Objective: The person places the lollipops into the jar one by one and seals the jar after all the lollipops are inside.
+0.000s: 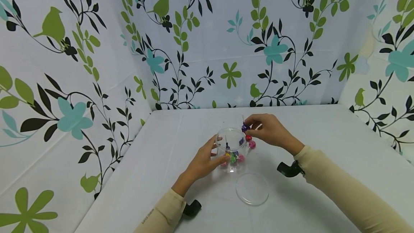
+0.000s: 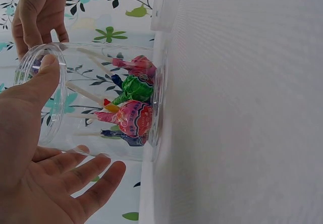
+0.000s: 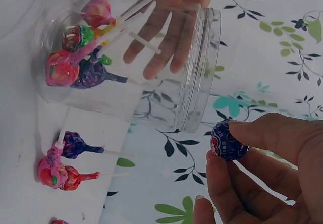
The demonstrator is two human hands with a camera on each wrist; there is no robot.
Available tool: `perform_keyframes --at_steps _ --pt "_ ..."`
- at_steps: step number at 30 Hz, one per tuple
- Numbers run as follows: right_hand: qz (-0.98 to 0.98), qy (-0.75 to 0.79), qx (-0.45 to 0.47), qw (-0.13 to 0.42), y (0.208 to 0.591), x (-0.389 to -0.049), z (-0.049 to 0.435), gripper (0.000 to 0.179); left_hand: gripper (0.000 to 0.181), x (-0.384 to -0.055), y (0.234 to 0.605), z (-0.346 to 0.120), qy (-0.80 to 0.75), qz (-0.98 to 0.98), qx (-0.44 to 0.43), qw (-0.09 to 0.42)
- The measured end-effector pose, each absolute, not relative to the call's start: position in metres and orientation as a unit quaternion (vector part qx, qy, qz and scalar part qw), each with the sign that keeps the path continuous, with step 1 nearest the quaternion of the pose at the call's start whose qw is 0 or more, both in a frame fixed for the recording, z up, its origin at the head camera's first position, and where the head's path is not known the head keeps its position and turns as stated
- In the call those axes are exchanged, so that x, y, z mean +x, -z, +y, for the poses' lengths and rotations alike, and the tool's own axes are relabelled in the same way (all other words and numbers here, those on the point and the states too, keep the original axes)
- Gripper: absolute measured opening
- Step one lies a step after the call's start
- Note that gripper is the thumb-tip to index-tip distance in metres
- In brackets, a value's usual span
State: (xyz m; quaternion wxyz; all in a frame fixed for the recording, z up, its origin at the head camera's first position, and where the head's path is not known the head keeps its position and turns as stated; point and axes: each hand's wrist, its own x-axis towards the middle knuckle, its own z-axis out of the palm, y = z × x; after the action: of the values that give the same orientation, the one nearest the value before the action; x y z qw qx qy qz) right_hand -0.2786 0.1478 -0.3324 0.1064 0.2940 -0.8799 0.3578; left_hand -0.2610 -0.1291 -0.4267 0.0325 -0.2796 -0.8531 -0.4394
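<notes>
**One clear jar (image 3: 164, 97), one round lid (image 1: 252, 190)**

The left hand (image 1: 202, 161) holds the upright, uncapped jar between thumb and fingers. At least five lollipops show inside: two pink (image 3: 61, 68), one green (image 3: 75, 38), one dark blue (image 3: 90, 75) and one partly hidden yellow; the exact total cannot be told. The right hand (image 1: 266, 129) pinches one blue lollipop (image 3: 226, 141) by its head, just outside the rim. Three more, one purple (image 3: 72, 145), one pink-wrapped (image 3: 52, 169) and one red (image 3: 73, 179), lie beside the jar on the white table (image 1: 194, 204).

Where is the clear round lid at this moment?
In the head view, the clear round lid lies flat on the white table, just below and slightly right of the clear jar that the left hand holds.
</notes>
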Motion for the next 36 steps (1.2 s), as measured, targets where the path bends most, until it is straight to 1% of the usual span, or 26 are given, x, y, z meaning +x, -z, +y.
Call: perform_keyframes --at_steps 6,13,22,27,36 --pt "-0.875 -0.359 0.308 0.104 0.332 -0.275 0.138 0.025 0.082 -0.261 0.426 -0.129 0.438 -0.852 -0.285 0.036" --pt "-0.870 -0.367 0.319 0.090 0.334 -0.271 0.129 0.023 0.083 -0.261 0.426 -0.129 0.438 -0.852 -0.285 0.033" --pt "-0.855 -0.364 0.357 0.094 0.335 -0.268 0.119 0.022 0.080 -0.263 0.426 -0.130 0.440 -0.847 -0.295 0.034" --pt "-0.858 -0.351 0.365 0.086 0.336 -0.266 0.114 0.021 0.079 -0.264 0.426 -0.131 0.441 -0.844 -0.303 0.038" --pt "-0.858 -0.343 0.367 0.107 0.335 -0.266 0.121 0.017 0.082 -0.262 0.425 -0.130 0.442 -0.845 -0.298 0.036"
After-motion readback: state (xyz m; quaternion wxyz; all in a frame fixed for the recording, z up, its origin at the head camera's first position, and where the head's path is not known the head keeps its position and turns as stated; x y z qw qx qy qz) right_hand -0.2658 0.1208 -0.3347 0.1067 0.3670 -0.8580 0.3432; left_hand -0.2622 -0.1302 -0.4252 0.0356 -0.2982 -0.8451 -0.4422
